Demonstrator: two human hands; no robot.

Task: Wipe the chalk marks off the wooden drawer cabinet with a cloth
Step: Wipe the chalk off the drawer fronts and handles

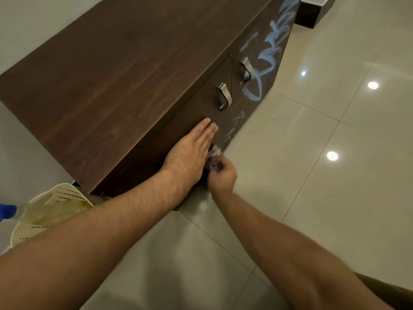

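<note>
The dark wooden drawer cabinet (125, 81) runs from lower left to upper right, with two metal handles on its front. Thick pale chalk marks (268, 57) cover the far drawer front, and fainter scribbles (237, 121) sit on the near one. My left hand (190, 153) lies flat, fingers together, against the near drawer front at the cabinet's top edge. My right hand (221, 177) is closed on a small purple-and-white cloth (214, 156), pressed to the drawer front just below the left hand. Most of the cloth is hidden by the two hands.
A cream perforated plastic basket (51, 206) holding a spray bottle with a blue top (6, 211) stands on the floor left of the cabinet's near end. Glossy beige floor tiles (324, 175) stretch to the right. A dark plinth (310, 14) sits beyond the cabinet's far end.
</note>
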